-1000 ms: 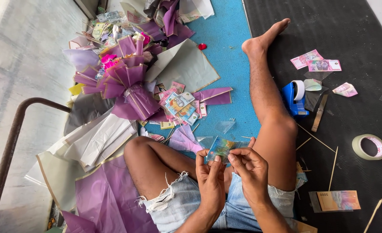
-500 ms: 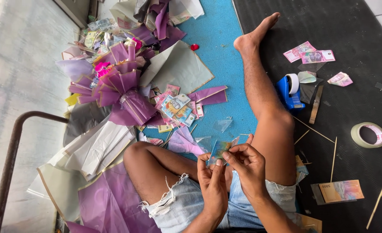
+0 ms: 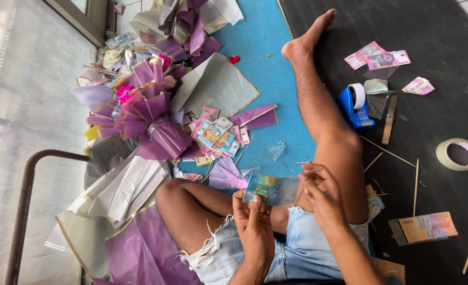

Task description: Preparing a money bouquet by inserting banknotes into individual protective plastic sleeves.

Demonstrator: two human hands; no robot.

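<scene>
I sit on the floor with one leg bent and one stretched out. My left hand point(image 3: 253, 224) and my right hand point(image 3: 321, 192) hold a greenish-blue banknote in a clear plastic sleeve point(image 3: 270, 189) between them, above my lap. My left thumb presses on its near edge. My right fingers pinch its right end. A purple paper bouquet point(image 3: 147, 113) with folded banknotes lies to the left on the blue mat point(image 3: 276, 95).
Sheets of grey, white and purple wrapping paper point(image 3: 123, 195) pile up at the left. On the black mat at the right lie a blue tape dispenser point(image 3: 354, 105), a tape roll point(image 3: 458, 154), thin wooden sticks point(image 3: 416, 179), pink banknotes point(image 3: 376, 55) and a sleeved note point(image 3: 424, 227). A metal bar point(image 3: 25, 179) curves at the left.
The sleeved banknote has been raised and spread flat between both hands. The view has shifted slightly.
</scene>
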